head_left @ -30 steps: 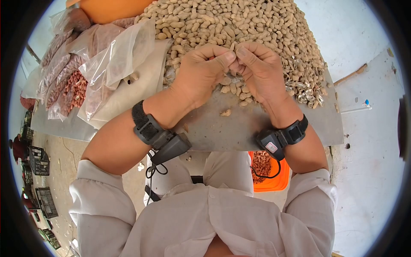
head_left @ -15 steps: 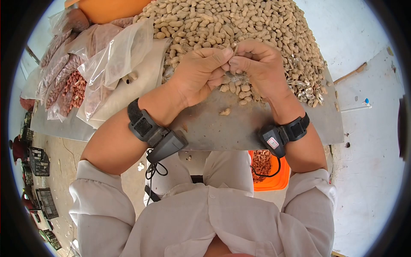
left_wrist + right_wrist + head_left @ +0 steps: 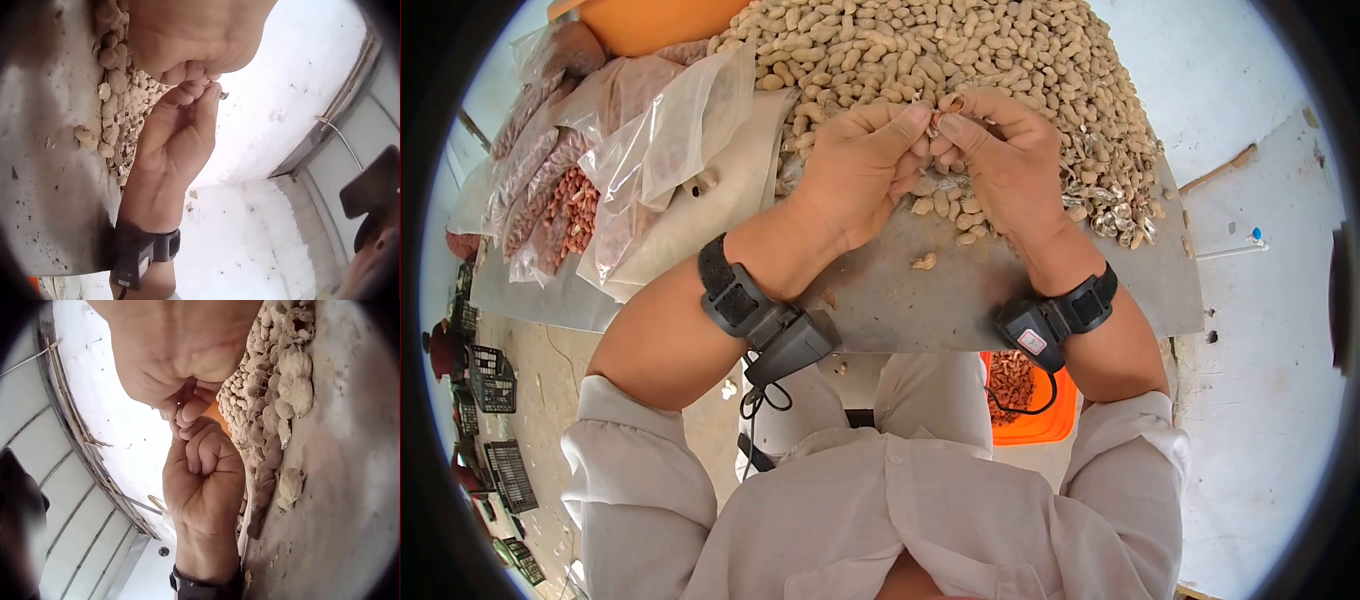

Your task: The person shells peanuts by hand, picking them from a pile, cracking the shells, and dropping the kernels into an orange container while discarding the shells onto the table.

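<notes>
Above the near edge of the peanut pile [image 3: 940, 50], both hands meet at their fingertips around a small opened peanut [image 3: 936, 120], its reddish inside partly visible. The left hand [image 3: 845, 175] pinches it from the left with thumb and curled fingers. From the other side the right hand [image 3: 1020, 170] grips it, a brownish bit of shell [image 3: 956, 103] showing by its index finger. In the left wrist view a shell piece [image 3: 224, 95] pokes out past the right hand's [image 3: 178, 140] thumb. Fingers hide most of the peanut in the right wrist view.
Clear bags of red kernels [image 3: 575, 205] lie on the metal table [image 3: 900, 300] at left, beside an orange container [image 3: 655, 22]. Empty shells [image 3: 1115, 215] lie at the pile's right. Below the table edge stands an orange tub [image 3: 1050, 425] with reddish contents.
The left fingertips have drawn slightly left, and the peanut between the hands now shows open with a reddish inside. The right thumb has shifted and the right wrist has moved slightly left.
</notes>
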### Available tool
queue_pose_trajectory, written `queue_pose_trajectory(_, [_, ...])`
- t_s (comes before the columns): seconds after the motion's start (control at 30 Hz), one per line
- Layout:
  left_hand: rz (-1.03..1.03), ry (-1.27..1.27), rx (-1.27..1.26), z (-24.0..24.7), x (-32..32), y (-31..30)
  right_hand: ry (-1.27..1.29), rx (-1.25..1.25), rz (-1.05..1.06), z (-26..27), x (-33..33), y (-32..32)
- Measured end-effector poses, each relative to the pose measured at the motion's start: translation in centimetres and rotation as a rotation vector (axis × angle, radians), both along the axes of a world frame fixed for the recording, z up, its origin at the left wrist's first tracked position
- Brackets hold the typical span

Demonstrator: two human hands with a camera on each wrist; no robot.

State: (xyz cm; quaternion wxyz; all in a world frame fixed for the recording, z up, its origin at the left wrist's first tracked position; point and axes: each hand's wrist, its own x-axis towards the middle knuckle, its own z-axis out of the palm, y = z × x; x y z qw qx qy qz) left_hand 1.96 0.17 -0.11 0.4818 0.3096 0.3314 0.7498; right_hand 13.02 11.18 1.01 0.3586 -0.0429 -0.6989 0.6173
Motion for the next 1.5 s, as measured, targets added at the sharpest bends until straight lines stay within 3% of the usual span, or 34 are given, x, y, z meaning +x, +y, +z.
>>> queue_pose_trajectory(0.07, [-0.014,-0.025,-0.006,0.0,0.0,0.0,-0.014,-0.025,-0.010,0.0,0.0,0.0])
queue_pose_trajectory(0.37, [-0.021,-0.211,-0.088,-0.1,0.0,0.3,-0.070,0.529,-0.194,0.1,-0.1,0.2])
queue_pose_trajectory(0.67, [-0.122,-0.310,-0.134,-0.3,-0.3,0.4,0.100,0.853,-0.248,0.9,-0.2,-0.1])
queue_pose_trajectory(0.83, [-0.119,-0.307,-0.154,-0.1,-0.2,0.5,0.094,0.819,-0.238,0.8,-0.2,0.2])
queue_pose_trajectory(0.97, [-0.101,-0.199,-0.157,-0.2,-0.2,0.5,-0.040,0.721,-0.237,1.0,0.2,-0.2])
queue_pose_trajectory(1.17, [-0.113,-0.072,-0.124,-0.2,-0.2,0.3,-0.026,0.579,-0.304,1.3,0.6,0.4])
queue_pose_trajectory(1.27, [-0.037,-0.035,-0.166,0.2,-0.3,0.0,-0.037,0.798,-0.639,2.1,1.6,2.6])
queue_pose_trajectory(1.37, [0.014,-0.016,-0.155,0.2,-0.6,0.0,0.040,1.336,-1.081,3.7,3.5,6.1])
queue_pose_trajectory(1.47, [0.060,-0.011,-0.138,0.5,-0.5,0.1,0.013,1.171,-0.881,3.3,3.3,6.1])
queue_pose_trajectory(1.5, [0.061,-0.021,-0.135,0.5,-0.6,0.1,-0.155,0.899,-0.658,2.7,2.8,5.0])
